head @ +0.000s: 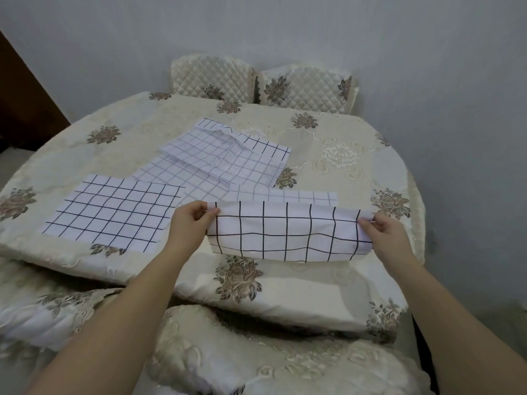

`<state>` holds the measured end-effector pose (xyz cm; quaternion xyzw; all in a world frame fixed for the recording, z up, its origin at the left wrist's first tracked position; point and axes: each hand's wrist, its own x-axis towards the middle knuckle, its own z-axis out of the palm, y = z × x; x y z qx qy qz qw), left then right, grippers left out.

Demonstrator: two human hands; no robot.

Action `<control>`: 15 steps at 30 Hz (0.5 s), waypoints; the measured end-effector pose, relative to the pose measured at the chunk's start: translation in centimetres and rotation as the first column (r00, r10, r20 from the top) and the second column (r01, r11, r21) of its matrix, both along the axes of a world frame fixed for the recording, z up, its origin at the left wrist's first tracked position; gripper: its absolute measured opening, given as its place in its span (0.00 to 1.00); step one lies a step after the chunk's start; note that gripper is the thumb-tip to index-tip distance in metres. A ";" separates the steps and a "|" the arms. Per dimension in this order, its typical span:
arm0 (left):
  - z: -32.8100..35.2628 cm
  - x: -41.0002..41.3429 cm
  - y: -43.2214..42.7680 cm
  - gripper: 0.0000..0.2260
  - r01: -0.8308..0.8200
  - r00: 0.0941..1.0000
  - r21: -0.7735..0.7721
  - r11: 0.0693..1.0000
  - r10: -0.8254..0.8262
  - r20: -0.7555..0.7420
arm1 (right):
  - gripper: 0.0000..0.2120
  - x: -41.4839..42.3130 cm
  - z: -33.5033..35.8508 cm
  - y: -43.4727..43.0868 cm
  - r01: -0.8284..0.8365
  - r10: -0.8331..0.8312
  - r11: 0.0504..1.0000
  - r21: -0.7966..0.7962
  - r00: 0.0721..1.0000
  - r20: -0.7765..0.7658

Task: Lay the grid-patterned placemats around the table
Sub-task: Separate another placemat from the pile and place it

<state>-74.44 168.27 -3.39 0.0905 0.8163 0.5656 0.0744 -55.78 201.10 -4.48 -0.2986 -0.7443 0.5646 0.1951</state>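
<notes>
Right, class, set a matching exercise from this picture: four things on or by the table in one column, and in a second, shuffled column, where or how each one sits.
Things
1. held placemat
2. near-left placemat
3. pile of placemats
4. chairs

Places or states
A. pushed in at the far side
B. spread flat on the tablecloth
C. pinched at its top corners by the left hand and right hand
D. rumpled and overlapping, in the middle

Pairs: 1-C, 2-B, 3-D, 4-A
</notes>
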 end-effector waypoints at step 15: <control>-3.8 -3.5 2.6 0.06 0.016 0.995 -0.173 0.985 0.001 0.099 | 0.11 -1.8 -4.6 1.6 0.083 -0.067 0.994 -0.070 0.977 0.201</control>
